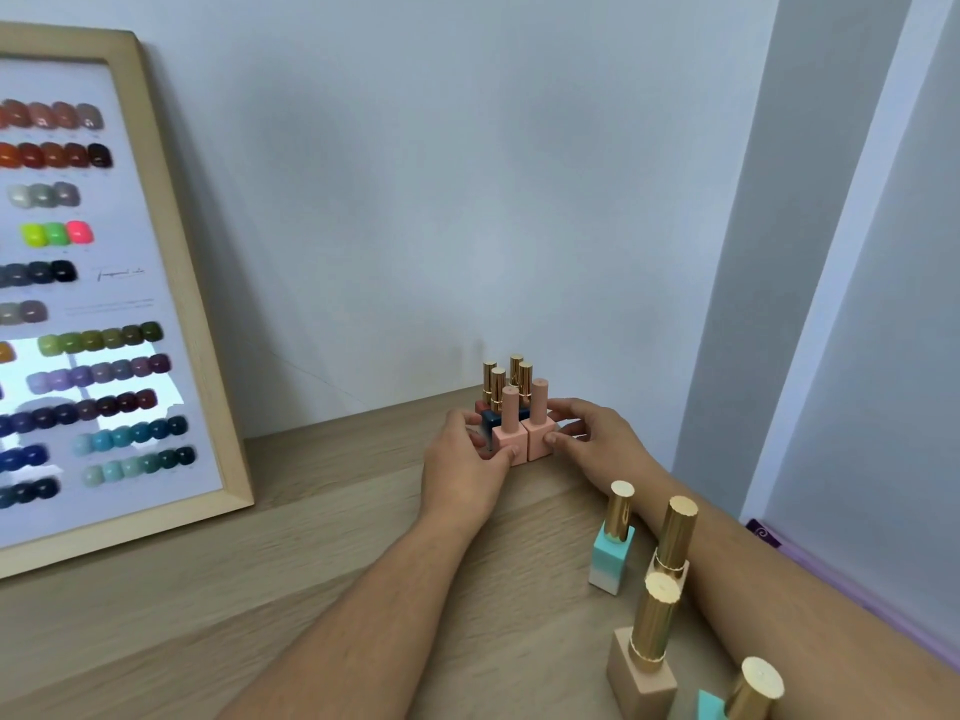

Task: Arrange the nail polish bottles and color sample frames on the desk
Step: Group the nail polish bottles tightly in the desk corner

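Right of the wooden colour sample frame [171, 283], left hand [462, 465] grips one pink square bottle [506, 441]; right hand [587, 439] grips its twin [540, 433] on the desk [311, 563].

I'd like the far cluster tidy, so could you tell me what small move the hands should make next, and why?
Probably press the two pink bottles together and ease them back against the gold-capped bottles behind. The left hand and right hand each flank one pink bottle, and the left bottle sits slightly nearer the camera than the right.
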A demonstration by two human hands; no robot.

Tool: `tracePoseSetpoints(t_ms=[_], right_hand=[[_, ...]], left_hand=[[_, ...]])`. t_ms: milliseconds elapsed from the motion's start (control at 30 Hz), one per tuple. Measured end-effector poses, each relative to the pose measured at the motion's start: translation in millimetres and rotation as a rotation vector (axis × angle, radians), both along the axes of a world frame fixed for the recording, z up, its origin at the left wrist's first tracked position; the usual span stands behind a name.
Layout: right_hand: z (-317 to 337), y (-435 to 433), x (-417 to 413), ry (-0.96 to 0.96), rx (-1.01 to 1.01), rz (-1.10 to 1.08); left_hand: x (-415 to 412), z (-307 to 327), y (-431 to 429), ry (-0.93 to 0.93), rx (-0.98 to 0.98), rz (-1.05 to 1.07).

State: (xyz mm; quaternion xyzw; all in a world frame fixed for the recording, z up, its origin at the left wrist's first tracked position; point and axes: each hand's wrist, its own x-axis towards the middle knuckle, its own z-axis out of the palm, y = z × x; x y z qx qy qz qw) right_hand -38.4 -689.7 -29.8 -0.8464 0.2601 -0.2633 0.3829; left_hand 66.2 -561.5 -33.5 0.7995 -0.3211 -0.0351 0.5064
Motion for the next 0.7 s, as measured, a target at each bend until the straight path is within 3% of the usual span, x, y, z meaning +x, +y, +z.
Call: tracePoseSetpoints(t_ms=[700], right_hand=[[1, -15, 23, 0.014, -0.051, 0.049]], left_hand=[[21, -2, -20, 0.004, -0.021, 0.038]])
